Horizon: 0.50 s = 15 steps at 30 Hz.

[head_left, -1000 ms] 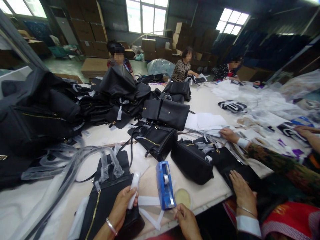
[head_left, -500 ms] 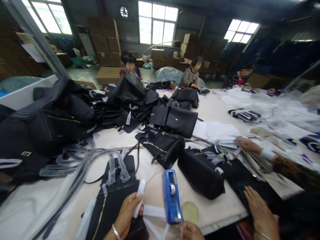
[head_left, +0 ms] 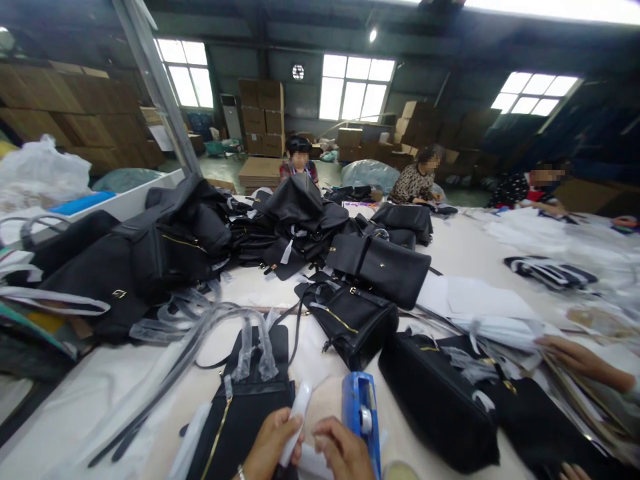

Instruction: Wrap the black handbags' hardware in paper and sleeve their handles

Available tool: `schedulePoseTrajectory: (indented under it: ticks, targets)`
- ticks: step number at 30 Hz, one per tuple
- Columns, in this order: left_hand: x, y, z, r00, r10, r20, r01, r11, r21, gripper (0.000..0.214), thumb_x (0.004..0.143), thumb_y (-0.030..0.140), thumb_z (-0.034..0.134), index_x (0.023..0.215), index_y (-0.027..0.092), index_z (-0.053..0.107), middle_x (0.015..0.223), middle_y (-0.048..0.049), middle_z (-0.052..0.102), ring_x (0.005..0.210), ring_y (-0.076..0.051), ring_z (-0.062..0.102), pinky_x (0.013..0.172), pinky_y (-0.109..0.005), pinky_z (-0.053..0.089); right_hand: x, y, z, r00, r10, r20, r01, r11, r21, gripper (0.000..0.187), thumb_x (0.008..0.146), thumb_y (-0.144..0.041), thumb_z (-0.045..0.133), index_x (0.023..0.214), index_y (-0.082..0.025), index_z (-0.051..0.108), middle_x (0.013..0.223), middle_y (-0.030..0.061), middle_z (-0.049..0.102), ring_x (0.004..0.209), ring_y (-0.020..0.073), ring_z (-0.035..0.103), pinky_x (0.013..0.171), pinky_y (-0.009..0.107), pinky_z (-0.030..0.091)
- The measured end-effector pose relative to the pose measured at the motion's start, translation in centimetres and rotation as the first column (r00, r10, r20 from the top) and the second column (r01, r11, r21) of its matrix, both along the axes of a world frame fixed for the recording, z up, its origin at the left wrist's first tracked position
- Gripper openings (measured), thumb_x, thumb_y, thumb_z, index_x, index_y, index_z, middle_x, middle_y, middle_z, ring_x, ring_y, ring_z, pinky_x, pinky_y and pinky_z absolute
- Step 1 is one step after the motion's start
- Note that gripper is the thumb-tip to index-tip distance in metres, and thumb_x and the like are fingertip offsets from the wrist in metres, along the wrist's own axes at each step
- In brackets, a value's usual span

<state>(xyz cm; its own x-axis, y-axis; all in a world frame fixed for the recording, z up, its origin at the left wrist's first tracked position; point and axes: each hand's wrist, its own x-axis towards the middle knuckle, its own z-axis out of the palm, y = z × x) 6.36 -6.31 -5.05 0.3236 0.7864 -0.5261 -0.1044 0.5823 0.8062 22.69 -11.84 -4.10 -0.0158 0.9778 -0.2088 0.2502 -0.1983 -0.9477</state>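
Observation:
My left hand (head_left: 270, 443) is closed on a white paper strip (head_left: 295, 420) that stands up from its fingers, over a black bag with a gold zipper (head_left: 240, 413) lying in front of me. My right hand (head_left: 343, 452) sits just right of the strip, fingers curled toward it; whether it grips the strip is unclear. A blue tape dispenser (head_left: 361, 417) stands right beside my right hand.
Black handbags (head_left: 380, 263) lie piled across the white table (head_left: 90, 400), with clear plastic strips (head_left: 200, 317) and white paper sheets (head_left: 480, 300). A co-worker's arm (head_left: 585, 363) reaches in at right. Other people sit at the far side. Cardboard boxes (head_left: 260, 113) stand behind.
The view has tilted up and shifted left. My right hand has moved left from below the tape dispenser to the white strip held by my left hand.

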Motion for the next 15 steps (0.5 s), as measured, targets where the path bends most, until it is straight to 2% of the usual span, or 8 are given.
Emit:
schedulePoseTrajectory:
  ticks: [4, 9, 12, 15]
  targets:
    - [0.0, -0.1, -0.5, 1.000, 0.006, 0.006, -0.006, 1.000, 0.025, 0.039, 0.069, 0.051, 0.068, 0.070, 0.015, 0.055, 0.054, 0.0012, 0.058, 0.041, -0.008, 0.048, 0.042, -0.020, 0.036, -1.4, 3.8, 2.0, 0.983, 0.124, 0.136, -0.144, 0.979, 0.143, 0.018, 0.087, -0.023, 0.047, 0.086, -0.023, 0.065, 0.082, 0.0007, 0.066, 0.079, 0.0167, 0.061, 0.072, 0.024, 0.043]
    - [0.0, -0.1, -1.3, 0.999, -0.035, 0.003, 0.035, 0.997, 0.066, 0.040, 0.073, 0.054, 0.062, 0.075, 0.016, 0.052, 0.056, 0.0014, 0.057, 0.039, -0.009, 0.048, 0.040, -0.021, 0.035, -1.1, 4.7, 2.4, 0.929, 0.187, 0.319, -0.244, 0.958, 0.148, 0.017, 0.086, -0.019, 0.047, 0.085, -0.024, 0.063, 0.081, -0.0005, 0.066, 0.077, 0.0150, 0.062, 0.069, 0.022, 0.040]
    - [0.0, 0.0, -1.5, 0.997, -0.079, 0.005, 0.078, 0.992, 0.099, 0.038, 0.075, 0.053, 0.060, 0.079, 0.016, 0.051, 0.057, 0.0024, 0.056, 0.039, -0.008, 0.046, 0.041, -0.021, 0.035, -1.0, 4.7, 1.9, 0.901, 0.188, 0.392, -0.264, 0.953, 0.150, 0.017, 0.085, -0.017, 0.046, 0.084, -0.025, 0.062, 0.082, -0.0003, 0.066, 0.077, 0.0157, 0.062, 0.069, 0.023, 0.039]
    - [0.0, 0.0, -1.4, 0.993, -0.111, -0.030, 0.113, 0.989, 0.092, 0.036, 0.077, 0.052, 0.058, 0.079, 0.017, 0.050, 0.057, 0.0032, 0.055, 0.038, -0.008, 0.045, 0.039, -0.020, 0.032, -0.9, 4.7, 1.5, 0.908, 0.140, 0.395, -0.199, 0.974, 0.112, 0.018, 0.084, -0.017, 0.047, 0.095, -0.026, 0.057, 0.079, 0.0003, 0.065, 0.075, 0.0182, 0.063, 0.067, 0.025, 0.039]
